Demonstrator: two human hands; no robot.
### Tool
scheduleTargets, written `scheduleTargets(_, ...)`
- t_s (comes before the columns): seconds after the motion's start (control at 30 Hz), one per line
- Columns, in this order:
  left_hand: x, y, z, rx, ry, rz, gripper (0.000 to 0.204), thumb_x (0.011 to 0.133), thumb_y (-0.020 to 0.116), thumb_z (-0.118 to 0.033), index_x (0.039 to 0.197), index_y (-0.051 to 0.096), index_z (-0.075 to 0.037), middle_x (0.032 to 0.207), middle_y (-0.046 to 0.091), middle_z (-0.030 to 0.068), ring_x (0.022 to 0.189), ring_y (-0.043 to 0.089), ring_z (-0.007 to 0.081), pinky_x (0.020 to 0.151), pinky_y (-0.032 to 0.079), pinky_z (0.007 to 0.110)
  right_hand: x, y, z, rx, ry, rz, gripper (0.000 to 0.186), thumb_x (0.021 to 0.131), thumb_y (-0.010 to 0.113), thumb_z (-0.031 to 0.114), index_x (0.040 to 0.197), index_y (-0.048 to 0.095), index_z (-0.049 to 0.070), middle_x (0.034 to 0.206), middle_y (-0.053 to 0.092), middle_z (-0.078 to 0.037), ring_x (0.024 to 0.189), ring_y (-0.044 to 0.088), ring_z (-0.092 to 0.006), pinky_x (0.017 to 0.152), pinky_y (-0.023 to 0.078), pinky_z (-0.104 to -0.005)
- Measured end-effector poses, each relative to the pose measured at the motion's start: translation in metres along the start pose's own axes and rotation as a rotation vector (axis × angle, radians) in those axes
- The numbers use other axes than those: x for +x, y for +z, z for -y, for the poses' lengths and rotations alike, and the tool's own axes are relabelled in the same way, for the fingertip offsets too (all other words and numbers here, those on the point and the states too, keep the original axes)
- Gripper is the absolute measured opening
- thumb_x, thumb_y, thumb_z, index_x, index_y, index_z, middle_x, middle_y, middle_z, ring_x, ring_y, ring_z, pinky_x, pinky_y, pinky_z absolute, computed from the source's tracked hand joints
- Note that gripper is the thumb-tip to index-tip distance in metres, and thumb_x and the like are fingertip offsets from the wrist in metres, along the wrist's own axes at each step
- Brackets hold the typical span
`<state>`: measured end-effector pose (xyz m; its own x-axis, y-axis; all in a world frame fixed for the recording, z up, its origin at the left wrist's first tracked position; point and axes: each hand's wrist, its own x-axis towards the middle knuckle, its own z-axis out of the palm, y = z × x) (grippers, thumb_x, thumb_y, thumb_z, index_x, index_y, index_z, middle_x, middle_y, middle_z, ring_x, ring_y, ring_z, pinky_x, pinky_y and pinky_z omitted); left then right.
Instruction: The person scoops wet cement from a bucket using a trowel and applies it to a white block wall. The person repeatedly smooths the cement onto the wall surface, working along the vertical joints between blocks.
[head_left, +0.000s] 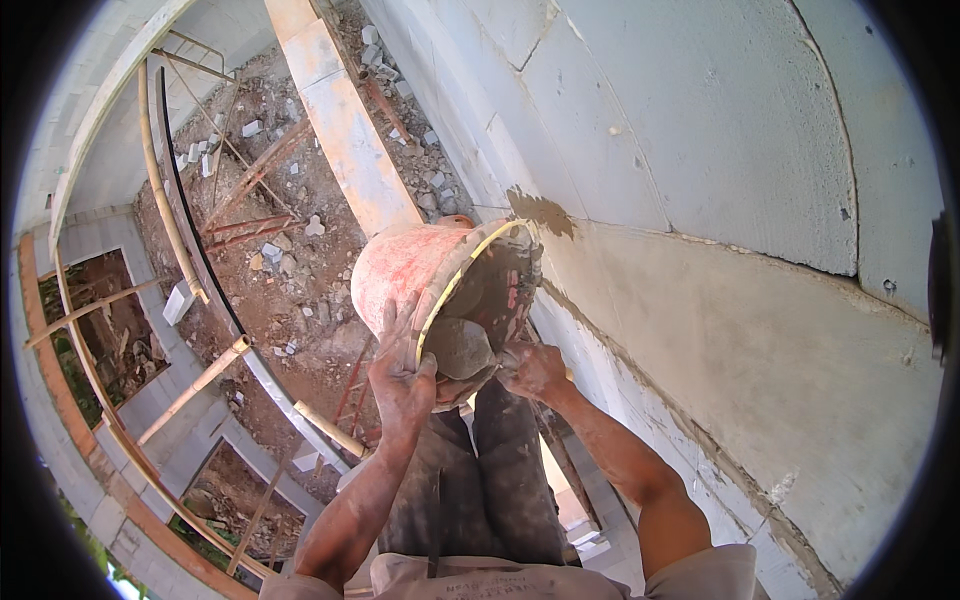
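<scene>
A red bucket (395, 275), smeared with pale dust, is tipped over with its mouth turned toward the wall on the right. Wet grey mortar coats the inside of it. My left hand (402, 385) grips the near side of the rim, thumb at the edge and fingers along the outer wall. Closed in a fist, my right hand (537, 373) holds a trowel, whose grey, mortar-covered blade (462, 348) reaches into the bucket mouth. A tan handle end shows just behind that fist.
On the right rises a grey block wall (700, 120) with a smooth plastered band (740, 330) and a wet mortar patch (541, 212). A narrow plank (345, 120) runs away beyond the bucket. Rubble ground (300, 260) lies far below, with bamboo poles (195, 388) and red metal frames (262, 170) at left.
</scene>
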<state>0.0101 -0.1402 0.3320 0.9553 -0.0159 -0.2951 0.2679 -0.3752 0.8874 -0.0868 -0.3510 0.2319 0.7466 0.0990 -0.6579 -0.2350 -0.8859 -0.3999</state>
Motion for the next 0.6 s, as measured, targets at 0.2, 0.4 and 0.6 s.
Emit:
scheduleTargets(0.2,0.014,0.001,0.028,-0.133,-0.401,-0.107,0.051,0.072,0.056,0.008,0.122,0.063,0.007,0.12,0.064,0.0125,0.116,0.054,0.0181,0.098,0.04,0.029,-0.028,0.018,-0.046,0.48,0.108,-0.246,0.034,0.078,0.073,0.027,0.105,0.069,0.006,0.087,0.072,-0.014,0.074,0.07,-0.0291,0.069,0.056,-0.0408)
scheduleTargets(0.4,0.024,0.009,0.04,-0.195,-0.345,-0.228,0.037,0.072,0.059,0.006,0.108,0.067,0.004,0.091,0.061,-0.0018,0.084,0.053,0.0097,0.077,0.044,0.027,0.006,-0.03,-0.12,1.102,0.555,-0.216,0.019,0.089,0.068,0.017,0.084,0.06,0.0,0.067,0.061,-0.007,0.051,0.058,-0.0136,0.044,0.047,-0.0289)
scheduleTargets(0.6,0.011,-0.004,0.081,0.0,-0.391,-0.238,0.036,0.074,0.06,0.003,0.109,0.066,0.003,0.083,0.057,-0.0028,0.072,0.051,0.0083,0.067,0.043,0.025,0.005,0.051,-0.146,0.541,0.266,-0.547,0.029,0.089,0.069,0.025,0.088,0.063,-0.003,0.068,0.065,-0.016,0.055,0.064,-0.0292,0.051,0.051,-0.0379)
